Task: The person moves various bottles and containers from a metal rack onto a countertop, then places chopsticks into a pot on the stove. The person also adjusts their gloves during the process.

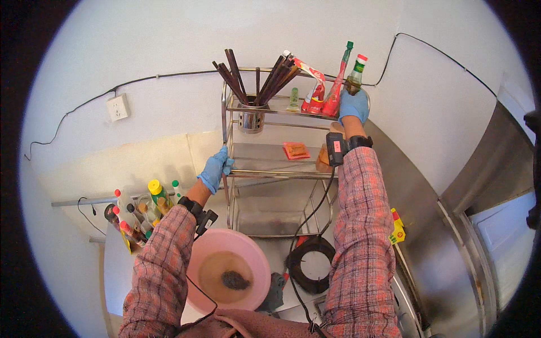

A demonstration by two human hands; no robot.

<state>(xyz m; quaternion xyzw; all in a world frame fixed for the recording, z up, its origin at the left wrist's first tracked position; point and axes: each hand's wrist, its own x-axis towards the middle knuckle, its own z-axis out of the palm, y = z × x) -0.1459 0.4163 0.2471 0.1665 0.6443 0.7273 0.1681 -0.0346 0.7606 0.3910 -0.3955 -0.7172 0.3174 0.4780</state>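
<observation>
My right hand, in a blue glove, is closed around the lower part of a glass bottle with a red cap and green neck label, at the right end of the metal rack's top shelf. Whether the bottle rests on the shelf is hidden. Beside it stand a red squeeze bottle with a green cap, a red-and-white pouch and a small green-capped bottle. My left hand, also gloved, grips the rack's left upright at the middle shelf.
Dark chopsticks stand in a perforated steel holder. An orange packet lies on the middle shelf. Several bottles crowd a surface at left. Below are a pink basin holding liquid and a scouring pad, and a black coil.
</observation>
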